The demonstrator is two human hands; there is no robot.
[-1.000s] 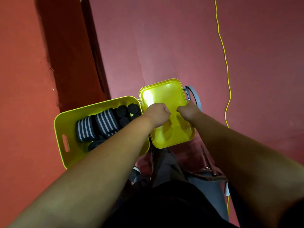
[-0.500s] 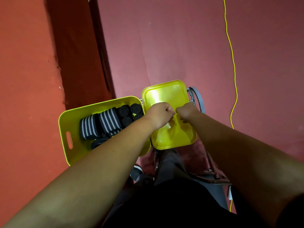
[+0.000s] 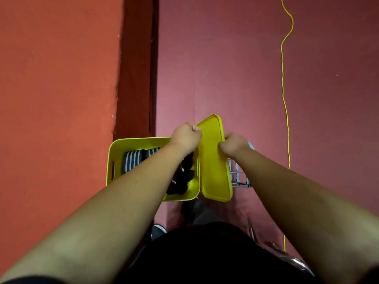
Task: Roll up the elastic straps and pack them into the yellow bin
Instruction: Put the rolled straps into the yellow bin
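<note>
The yellow bin (image 3: 131,141) sits just below centre frame, with striped grey-white rolled straps (image 3: 132,162) at its left and black rolls (image 3: 182,181) at its right. I have my left hand (image 3: 185,138) and right hand (image 3: 234,145) curled tight on opposite edges of the yellow lid (image 3: 213,160), which is tilted beside the bin's right wall.

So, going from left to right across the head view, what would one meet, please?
Left wall of the yellow bin → striped rolled straps → left hand → yellow lid → right hand → yellow cord on the floor.
</note>
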